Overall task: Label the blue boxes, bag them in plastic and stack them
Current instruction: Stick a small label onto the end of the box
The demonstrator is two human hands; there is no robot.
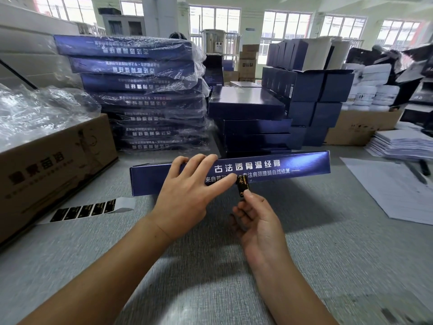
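A cardboard carton [58, 158] stands on the left edge of the grey table [210, 277], with crumpled clear plastic bags [35, 109] heaped in it. Just in front of it a strip of labels [86, 209] lies flat, holding five black stickers with gold print in a row.

Behind, toward the far left of the table, rises a stack of bagged blue boxes [145, 90], each wrapped in clear film and printed side out (the lettering reads upside down from here).

At the middle of the table is the blue box [293, 167] being worked on, its long printed side facing the person. The left hand [187, 191] lies against the left half of that side. Its fingers are straight and spread, with the tips reaching over the top edge.

Just to the right, the right hand [257, 221] pinches a single label [242, 187] between thumb and curled fingers. The label's upper end meets the lower edge of the box's face, beside the left index fingertip. Whether it has stuck there cannot be told.

Behind the box sit the unbagged blue boxes [250, 118] in a low pile, then the small dark-blue cartons [316, 90] stacked higher. Sheets of paper [398, 188] lie at the right edge.
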